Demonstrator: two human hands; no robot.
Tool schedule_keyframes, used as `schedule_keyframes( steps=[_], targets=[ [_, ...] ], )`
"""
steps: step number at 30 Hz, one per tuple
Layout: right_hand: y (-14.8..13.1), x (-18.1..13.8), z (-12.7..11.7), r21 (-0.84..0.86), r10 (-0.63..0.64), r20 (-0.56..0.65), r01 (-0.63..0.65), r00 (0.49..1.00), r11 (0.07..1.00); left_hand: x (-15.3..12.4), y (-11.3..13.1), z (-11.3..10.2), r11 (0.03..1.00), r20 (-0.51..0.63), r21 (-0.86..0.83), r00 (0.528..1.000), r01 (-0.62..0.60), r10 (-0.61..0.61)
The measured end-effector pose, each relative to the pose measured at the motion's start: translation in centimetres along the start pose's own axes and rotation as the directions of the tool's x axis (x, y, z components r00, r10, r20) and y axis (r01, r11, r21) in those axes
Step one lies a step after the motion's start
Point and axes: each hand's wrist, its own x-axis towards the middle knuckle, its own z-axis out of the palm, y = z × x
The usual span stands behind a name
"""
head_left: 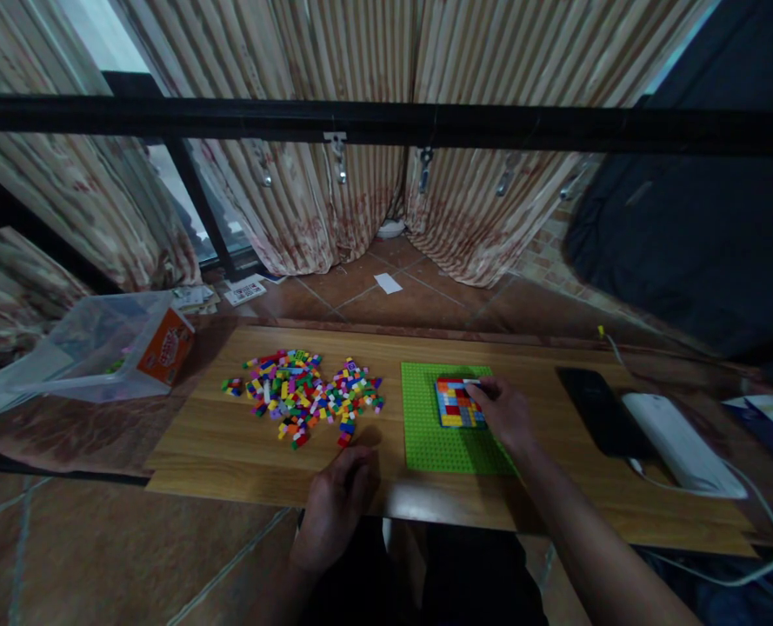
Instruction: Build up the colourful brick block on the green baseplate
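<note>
A green studded baseplate (418, 443) lies on the wooden board, and a multicoloured block of toy bricks (455, 409) stands on it. Over the block's far right part, my right hand (504, 416) pinches a small white toy brick (470, 382). Whether this brick touches the ones beneath I cannot tell. My left hand (339, 497) rests at the board's near edge with its fingers curled closed, and what is inside them, if anything, is hidden. Just beyond it spreads a loose pile of coloured toy bricks (295, 391).
The wooden board (216, 469) carries a black phone (598, 409) and a white device with a cable (679, 443) on the right. A clear plastic box (105, 348) with an orange label stands at the left. A dark rail (386, 122) crosses in front of striped curtains.
</note>
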Motion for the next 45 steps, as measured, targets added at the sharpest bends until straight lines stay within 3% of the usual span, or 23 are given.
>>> schedule_keyframes(
  steps=[11,16,19,22,23,25,29,31,35,39,45],
  targets=[
    [-0.2,0.0,0.1,0.127,0.017,-0.022,-0.014,1.0,0.992,-0.2,-0.2,0.0,0.999,-0.031,-0.037,0.999,-0.019,0.017],
    [-0.3,-0.4,-1.1,0.313,0.073,-0.018,-0.064,0.997,0.948,-0.7,-0.5,-2.4,0.997,-0.164,-0.031,0.984,-0.076,0.07],
    [-0.2,-1.3,-1.6,0.485,0.17,-0.097,-0.102,0.981,0.868,-0.4,-2.0,-5.3,0.999,-0.371,-0.028,0.928,0.022,-0.031],
    [-0.6,-2.9,-1.6,0.479,0.146,-0.148,-0.058,0.978,0.876,0.4,-3.8,-8.7,0.97,-0.568,0.062,0.808,0.234,-0.159],
    [-1.0,-3.6,-1.5,0.448,0.117,-0.16,-0.033,0.98,0.893,0.7,-4.3,-9.7,0.946,-0.609,0.106,0.772,0.307,-0.182],
    [-1.9,-5.2,-1.0,0.368,0.028,-0.154,0.031,0.988,0.929,1.4,-5.1,-11.5,0.901,-0.641,0.185,0.743,0.393,-0.192],
    [-4.6,-8.8,1.0,0.24,-0.187,0.011,0.179,0.982,0.954,3.2,-6.6,-13.5,0.808,-0.683,0.353,0.721,0.472,-0.123],
    [-5.9,-10.6,2.4,0.22,-0.301,0.155,0.264,0.941,0.939,4.2,-7.3,-13.7,0.736,-0.682,0.466,0.729,0.492,-0.056],
    [-8.1,-13.0,5.4,0.253,-0.517,0.327,0.454,0.791,0.854,5.5,-8.7,-13.5,0.708,-0.681,0.511,0.733,0.488,-0.013],
    [-10.7,-13.7,8.7,0.244,-0.65,0.361,0.605,0.668,0.758,6.0,-9.5,-13.0,0.704,-0.658,0.547,0.752,0.453,0.028],
    [-14.8,-14.4,14.2,0.139,-0.756,0.355,0.769,0.55,0.624,5.8,-9.3,-12.7,0.695,-0.654,0.564,0.755,0.445,0.047]
  ],
)
